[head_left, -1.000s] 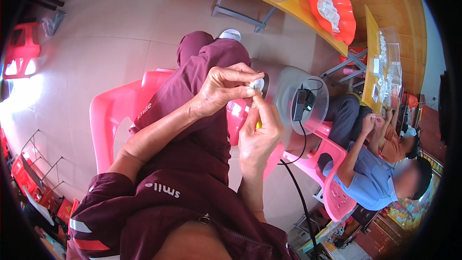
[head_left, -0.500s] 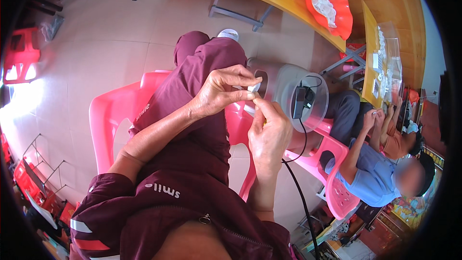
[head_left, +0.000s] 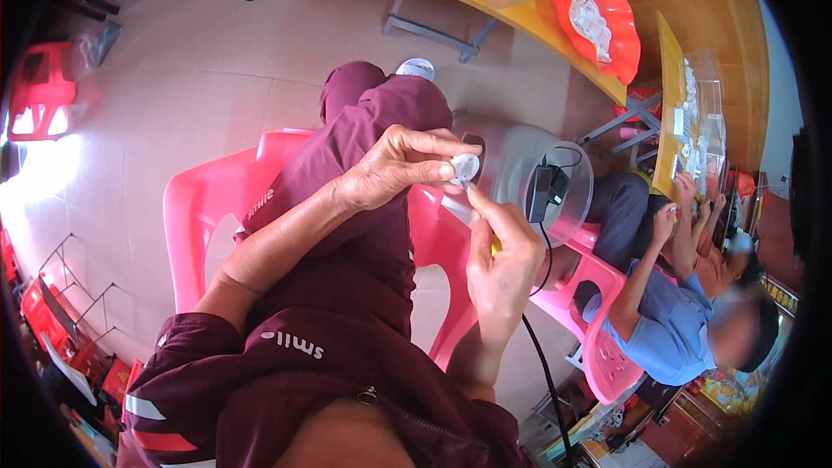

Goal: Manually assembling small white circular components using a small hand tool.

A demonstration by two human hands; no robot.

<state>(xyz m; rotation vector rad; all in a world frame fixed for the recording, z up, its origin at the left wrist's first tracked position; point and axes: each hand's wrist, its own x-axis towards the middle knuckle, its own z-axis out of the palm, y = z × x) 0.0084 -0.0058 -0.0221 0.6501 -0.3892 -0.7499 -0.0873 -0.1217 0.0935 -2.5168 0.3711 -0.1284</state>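
Note:
My left hand (head_left: 394, 169) pinches a small round white piece (head_left: 465, 170) between thumb and fingers, its flat face with small dark spots turned toward me. Just to the right, my right hand (head_left: 507, 251) is closed around a thin tool with a yellow handle (head_left: 496, 245), of which only a bit shows. The index finger lies stretched along it, and its tip is at the lower edge of the white piece. Most of the tool is hidden in the palm, so its exact kind cannot be made out. Both hands are held above my lap.
A clear plastic bin (head_left: 576, 199) with a black adapter (head_left: 543, 195) stands right of my knees. A yellow table (head_left: 511, 13) ahead bears a red scalloped dish (head_left: 628, 43) of white pieces. Pink chairs (head_left: 598, 338) are near me; a co-worker in a blue shirt (head_left: 663, 329) sits at right.
The white piece has turned from nearly edge-on to show its round face. My right hand has moved slightly right and down, away from the left fingertips.

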